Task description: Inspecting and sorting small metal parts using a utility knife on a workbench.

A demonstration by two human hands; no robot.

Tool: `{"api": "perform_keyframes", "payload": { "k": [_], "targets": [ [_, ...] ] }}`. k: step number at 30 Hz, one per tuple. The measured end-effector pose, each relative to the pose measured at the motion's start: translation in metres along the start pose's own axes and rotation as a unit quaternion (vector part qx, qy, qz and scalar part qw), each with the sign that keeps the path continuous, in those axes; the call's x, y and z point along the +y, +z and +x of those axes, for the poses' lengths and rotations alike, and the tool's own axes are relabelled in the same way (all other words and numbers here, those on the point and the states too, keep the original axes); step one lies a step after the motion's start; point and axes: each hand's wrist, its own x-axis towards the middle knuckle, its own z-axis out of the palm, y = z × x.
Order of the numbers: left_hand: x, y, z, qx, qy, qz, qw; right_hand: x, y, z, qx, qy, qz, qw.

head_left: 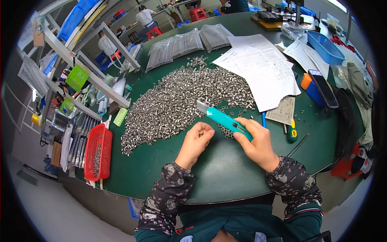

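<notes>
My right hand (258, 144) grips a teal utility knife (226, 119) by its body. The knife's blade end points up and left, over the near edge of a wide heap of small shiny metal rings (181, 97). My left hand (195, 144) is closed just left of the knife, in front of the heap. Its fingers are curled around a few small metal rings (201, 134), mostly hidden by the fingers. Several loose rings (226, 131) lie flat on the green table (225, 173) beneath the knife.
A red basket (105, 155) with metal pieces stands at the left edge. Paper sheets (266, 66) lie right of the heap, bagged rods (175, 47) behind it. A phone (323, 89), a yellow-green-handled tool (292, 132) and a blue basket (325, 47) are on the right.
</notes>
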Motion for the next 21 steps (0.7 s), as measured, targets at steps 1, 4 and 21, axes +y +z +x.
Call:
{"api": "perform_keyframes", "payload": {
  "k": [1,4,21],
  "targets": [
    [0.002,-0.01,-0.006,-0.012,-0.022,-0.124,0.992,-0.001,0.0,-0.001,-0.001,-0.006,0.005,1.0],
    [-0.007,-0.035,-0.019,-0.031,-0.025,-0.32,0.947,0.0,0.003,-0.004,-0.051,0.008,-0.007,0.999],
    [-0.033,-0.063,-0.017,-0.048,0.011,-0.411,0.91,-0.006,0.01,-0.004,-0.251,0.107,0.051,0.961]
  ]
}}
